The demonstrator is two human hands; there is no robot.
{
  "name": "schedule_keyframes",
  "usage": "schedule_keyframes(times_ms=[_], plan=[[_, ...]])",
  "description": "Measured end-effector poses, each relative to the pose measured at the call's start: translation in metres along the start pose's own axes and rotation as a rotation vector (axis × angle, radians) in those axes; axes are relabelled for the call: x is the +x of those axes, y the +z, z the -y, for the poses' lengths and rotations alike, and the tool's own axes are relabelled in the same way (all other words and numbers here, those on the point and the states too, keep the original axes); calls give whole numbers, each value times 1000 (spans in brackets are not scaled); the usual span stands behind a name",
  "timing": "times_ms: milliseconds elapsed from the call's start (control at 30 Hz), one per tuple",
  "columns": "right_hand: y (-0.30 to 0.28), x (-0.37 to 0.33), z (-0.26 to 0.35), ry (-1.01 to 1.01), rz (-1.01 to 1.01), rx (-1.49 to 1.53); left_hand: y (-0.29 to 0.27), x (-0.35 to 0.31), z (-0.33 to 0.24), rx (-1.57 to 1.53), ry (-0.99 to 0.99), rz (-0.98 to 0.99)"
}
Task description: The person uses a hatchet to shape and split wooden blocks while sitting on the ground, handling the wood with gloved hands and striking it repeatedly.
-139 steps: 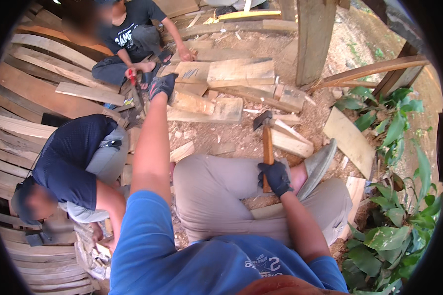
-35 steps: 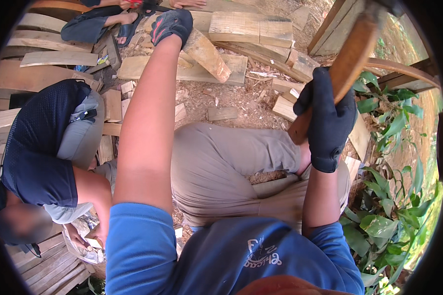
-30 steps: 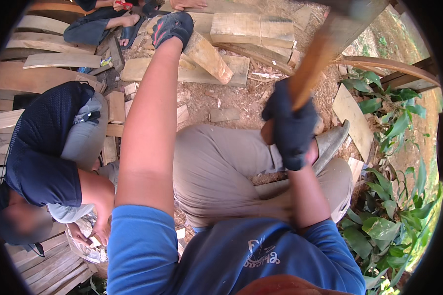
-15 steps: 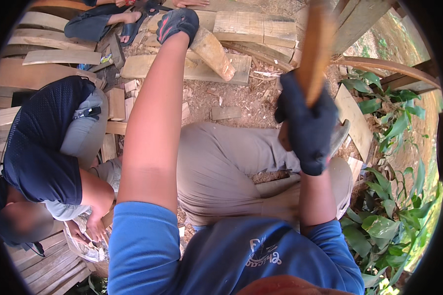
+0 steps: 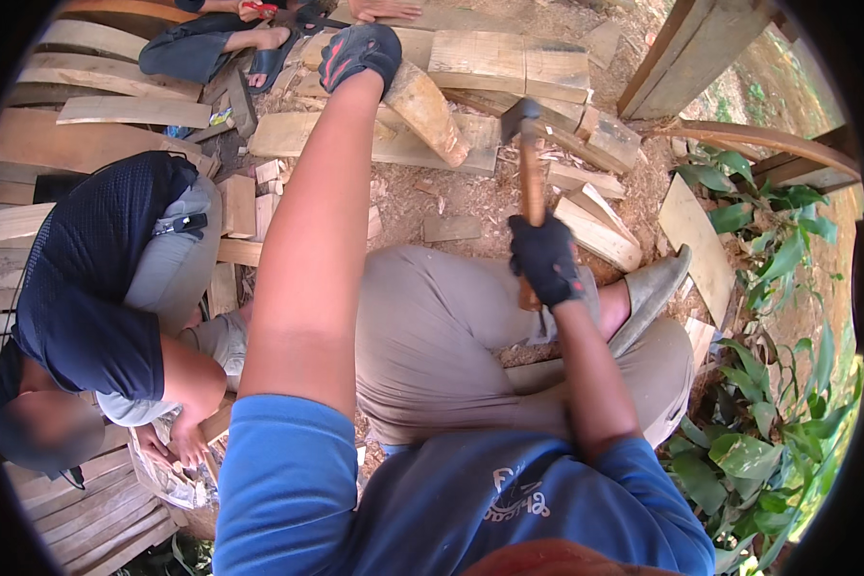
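My left hand, in a dark glove with red marks, reaches far forward and grips the upper end of a thick curved piece of wood. The piece leans with its lower end toward the right, over a flat board. Closed around a wooden handle is my gloved right hand, above my bent leg. It holds a hatchet-like tool, whose dark metal head points forward, to the right of the wood and apart from it. The exact shape of the blade is hard to make out.
Wood chips and offcuts litter the dirt ground. A co-worker crouches close on my left; another person's leg and foot are at the far left. Curved boards lie at left, wooden posts and leafy plants at right.
My right hand and the tool have come down and to the left from a raised position. The left hand still grips the wood; the whole view has shifted slightly.
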State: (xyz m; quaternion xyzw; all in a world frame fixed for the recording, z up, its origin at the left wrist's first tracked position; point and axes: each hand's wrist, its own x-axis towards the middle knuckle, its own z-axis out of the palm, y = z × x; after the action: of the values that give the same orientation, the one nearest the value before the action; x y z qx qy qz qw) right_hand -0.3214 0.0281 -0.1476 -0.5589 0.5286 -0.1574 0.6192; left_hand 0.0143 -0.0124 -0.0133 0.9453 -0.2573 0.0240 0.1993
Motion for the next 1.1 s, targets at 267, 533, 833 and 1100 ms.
schedule_keyframes(times_ms=[267, 533, 833, 1100], plan=[[-58, -68, 126, -488, -268, 289, 20, 34, 23, 109, 107, -54], [34, 17, -20, -363, -47, -541, 8, 17, -4, -19, -14, -26], [-30, -42, 99, -187, -18, 62, 34, 56, 39, 199, 117, -67], [-2, -36, 73, -290, -177, 61, 13, 21, 12, 99, 80, -108]])
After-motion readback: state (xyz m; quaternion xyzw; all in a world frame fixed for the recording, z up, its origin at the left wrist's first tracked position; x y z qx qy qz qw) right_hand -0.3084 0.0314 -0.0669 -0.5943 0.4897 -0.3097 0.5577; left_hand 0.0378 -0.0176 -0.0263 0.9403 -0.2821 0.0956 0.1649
